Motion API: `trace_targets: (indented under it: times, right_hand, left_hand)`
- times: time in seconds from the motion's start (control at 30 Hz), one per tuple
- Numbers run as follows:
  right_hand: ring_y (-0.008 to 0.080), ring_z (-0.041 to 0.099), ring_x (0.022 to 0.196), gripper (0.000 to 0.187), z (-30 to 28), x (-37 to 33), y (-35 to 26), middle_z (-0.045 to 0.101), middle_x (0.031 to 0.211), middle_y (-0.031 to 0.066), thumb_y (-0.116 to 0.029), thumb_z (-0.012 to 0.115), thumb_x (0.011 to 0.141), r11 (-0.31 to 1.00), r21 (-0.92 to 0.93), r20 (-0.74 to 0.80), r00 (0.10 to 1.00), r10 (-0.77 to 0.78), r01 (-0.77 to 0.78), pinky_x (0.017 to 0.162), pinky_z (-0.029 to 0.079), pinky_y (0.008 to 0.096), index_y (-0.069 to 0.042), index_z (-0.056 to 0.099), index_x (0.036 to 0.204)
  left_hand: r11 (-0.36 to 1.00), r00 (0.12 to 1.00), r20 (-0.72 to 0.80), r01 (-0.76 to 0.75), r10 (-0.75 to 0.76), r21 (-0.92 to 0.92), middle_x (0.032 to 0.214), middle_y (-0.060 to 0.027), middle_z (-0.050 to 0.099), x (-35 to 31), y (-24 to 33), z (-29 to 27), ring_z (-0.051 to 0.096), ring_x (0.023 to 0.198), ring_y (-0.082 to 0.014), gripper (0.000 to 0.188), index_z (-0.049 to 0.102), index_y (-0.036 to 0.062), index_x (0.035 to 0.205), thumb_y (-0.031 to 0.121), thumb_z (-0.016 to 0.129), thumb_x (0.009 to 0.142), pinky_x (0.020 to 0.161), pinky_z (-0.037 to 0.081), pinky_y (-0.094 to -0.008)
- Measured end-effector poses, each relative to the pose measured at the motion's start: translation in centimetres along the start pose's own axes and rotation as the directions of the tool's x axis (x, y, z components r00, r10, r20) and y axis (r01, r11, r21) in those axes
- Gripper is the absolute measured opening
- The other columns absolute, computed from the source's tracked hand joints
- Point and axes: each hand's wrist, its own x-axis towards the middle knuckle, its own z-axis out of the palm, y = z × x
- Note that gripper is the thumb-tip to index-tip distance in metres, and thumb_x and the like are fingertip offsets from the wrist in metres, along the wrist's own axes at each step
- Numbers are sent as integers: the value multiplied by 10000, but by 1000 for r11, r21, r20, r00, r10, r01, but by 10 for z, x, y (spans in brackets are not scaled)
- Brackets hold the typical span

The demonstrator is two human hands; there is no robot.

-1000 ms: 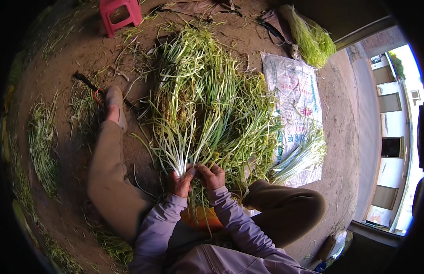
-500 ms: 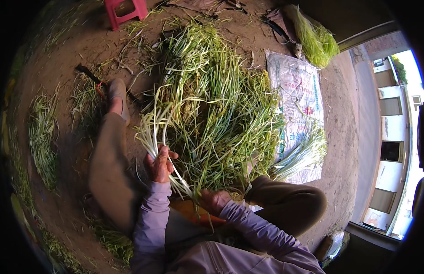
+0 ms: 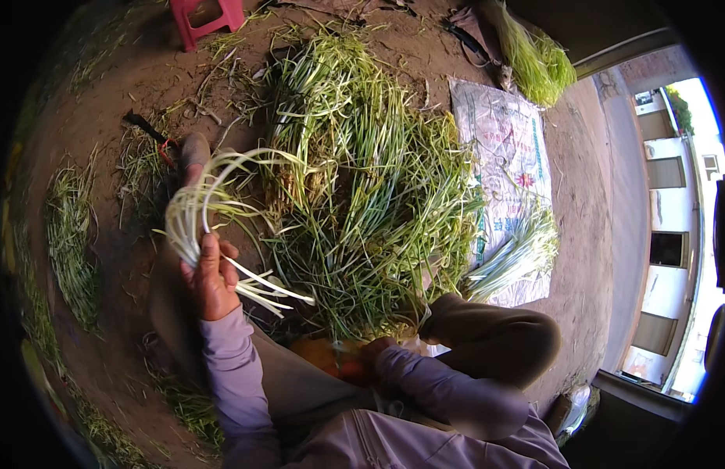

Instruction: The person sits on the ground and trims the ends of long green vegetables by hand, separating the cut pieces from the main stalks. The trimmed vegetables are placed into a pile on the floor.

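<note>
My left hand (image 3: pixel 214 285) is closed around a small bunch of long, thin green-and-white garlic shoots (image 3: pixel 189 227), raised over my left leg. Their white stem ends stick out to the right of the fist and the pale leaves arch over above it. A large heap of green shoots (image 3: pixel 370 156) lies on the ground ahead of me, right of that hand. Low between my knees is my right hand (image 3: pixel 375 350), beside an orange cloth-like thing (image 3: pixel 323 356); shadow and blur hide its fingers. Whitish shoots (image 3: pixel 519 258) are laid together on a printed white sack (image 3: pixel 499 125) to the right.
A pink stool (image 3: pixel 210 23) stands at the far left on the dirt floor. Another pale green bundle (image 3: pixel 534 62) is at the far right, near a dark strap (image 3: pixel 464 39). Loose greens (image 3: pixel 69 242) lie left of my leg. A doorway opens on the right onto a street.
My left hand has moved left and up with the shoots, away from the heap. My right hand has let go near the stem ends and dropped lower toward my lap.
</note>
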Motion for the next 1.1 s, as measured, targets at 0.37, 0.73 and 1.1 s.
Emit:
trace_targets:
  times: [0.37,0.73,1.1]
  right_hand:
    - [282,590,620,202,-94,51,58,609,734,117,-276,442,844,881,413,-556,702,445,-232,543,477,362,-171,573,957]
    - [304,595,851,404,-140,155,120,622,850,161,-426,527,774,647,672,-423,532,734,-359,717,471,398,-49,621,884]
    - [142,542,513,322,-80,59,80,581,590,75,-332,584,790,454,810,-581,610,538,371,479,432,306,-15,609,743]
  left_hand:
    - [966,967,68,239,-246,101,673,-15,545,-19,-39,-3,447,475,-53,237,535,73,926,283,585,827,377,306,-177]
    - [884,873,214,462,-439,-72,505,-4,414,-28,-63,13,342,331,-79,139,489,85,892,219,522,871,299,271,-210]
    - [806,791,200,592,-579,-9,520,29,397,-35,-54,26,308,350,-44,206,501,123,862,274,629,804,327,243,-189]
